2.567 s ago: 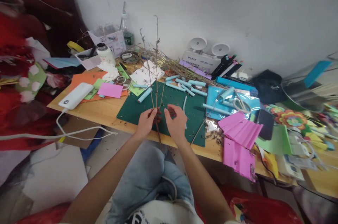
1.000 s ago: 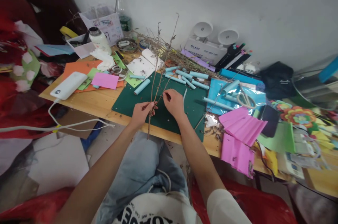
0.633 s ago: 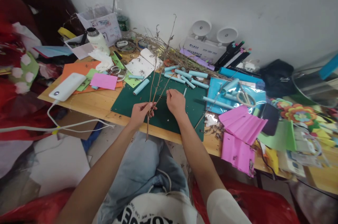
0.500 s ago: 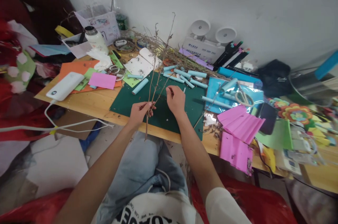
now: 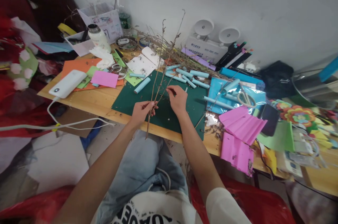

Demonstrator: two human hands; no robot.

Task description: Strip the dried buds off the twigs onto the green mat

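Observation:
My left hand is closed around the lower part of a few thin dry twigs, above the front edge of the green cutting mat. The twigs spread apart upward, leaning to the right, and their bare ends stick out below the hand. To the right of them is my right hand, its thumb and forefinger pinched together and the other fingers curled. Whatever sits between those fingertips is too small to make out. Several light blue paper rolls lie along the mat's far edge.
Dry stalks lie by the wall, near a white emergency light. At the right are scissors, pink crepe paper and a blue plastic packet. A white power bank and an uncapped white bottle stand left.
The twigs' tops have tipped to the right in my left hand. My right hand stays pinched beside them, hardly moved. The whole view has shifted slightly.

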